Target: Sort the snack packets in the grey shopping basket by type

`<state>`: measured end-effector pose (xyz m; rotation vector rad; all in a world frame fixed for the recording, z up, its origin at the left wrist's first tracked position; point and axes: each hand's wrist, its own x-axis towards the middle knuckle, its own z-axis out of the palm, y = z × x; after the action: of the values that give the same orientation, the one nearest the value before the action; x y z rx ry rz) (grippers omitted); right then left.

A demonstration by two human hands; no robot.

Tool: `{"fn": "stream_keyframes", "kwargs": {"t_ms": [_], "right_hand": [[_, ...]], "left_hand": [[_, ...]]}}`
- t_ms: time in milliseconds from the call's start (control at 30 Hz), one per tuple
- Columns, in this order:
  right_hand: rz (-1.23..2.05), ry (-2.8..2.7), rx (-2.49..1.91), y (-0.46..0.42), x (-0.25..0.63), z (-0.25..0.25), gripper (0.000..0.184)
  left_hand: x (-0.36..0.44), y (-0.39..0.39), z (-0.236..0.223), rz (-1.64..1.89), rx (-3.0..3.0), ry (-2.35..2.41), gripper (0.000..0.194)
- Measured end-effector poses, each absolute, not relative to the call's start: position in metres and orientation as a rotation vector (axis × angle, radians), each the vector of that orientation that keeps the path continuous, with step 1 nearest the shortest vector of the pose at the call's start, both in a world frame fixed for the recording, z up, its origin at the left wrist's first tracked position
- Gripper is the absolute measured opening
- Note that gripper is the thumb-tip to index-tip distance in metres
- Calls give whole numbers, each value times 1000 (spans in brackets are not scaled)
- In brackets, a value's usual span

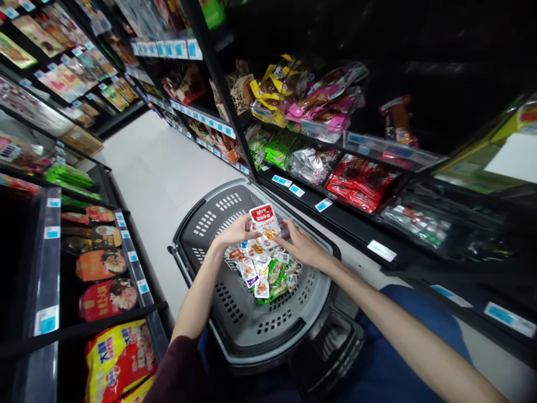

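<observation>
Over a grey shopping basket (201, 218), my left hand (237, 230) pinches the left edge of a small red-and-white snack packet (264, 217). My right hand (300, 244) has its fingers on the right side of the same packet, thumb reaching toward its lower edge. Below the hands, several small white snack packets (247, 271) lie in a loose pile in the basket. A green snack bag (277, 277) lies under and beside them. Part of the pile is hidden by my hands.
Shelves on the right hold red packs (361, 182), yellow bags (272, 89) and pink bags (323, 106). At the left, a low shelf has orange food cups (100, 264) and a yellow-red bag (119, 358). A pale floor aisle (146, 151) runs ahead.
</observation>
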<state>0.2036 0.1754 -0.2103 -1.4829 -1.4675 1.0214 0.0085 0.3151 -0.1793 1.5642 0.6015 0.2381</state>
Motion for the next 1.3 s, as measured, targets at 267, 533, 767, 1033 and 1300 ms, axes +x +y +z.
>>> {"fn": "stream_keyframes", "kwargs": {"t_ms": [267,533,767,1033,1300], "right_hand": [[1056,-1012,-1316,178,209,-200,34],[1000,-935,-1246,176,209,-200,42],[1005,-1041,-1399,173,210,-195,51],[1004,-1166,-1494,171,211,-195,54],[990,-1115,-1432,170,209,-191,64]], "left_hand": [[25,306,-179,649,1440,768,55],[21,320,-188,978,1371,914,52],[22,317,-185,900,1645,927,25],[22,318,-186,829,1663,836,31],[23,317,-181,852,1530,879,33]]}}
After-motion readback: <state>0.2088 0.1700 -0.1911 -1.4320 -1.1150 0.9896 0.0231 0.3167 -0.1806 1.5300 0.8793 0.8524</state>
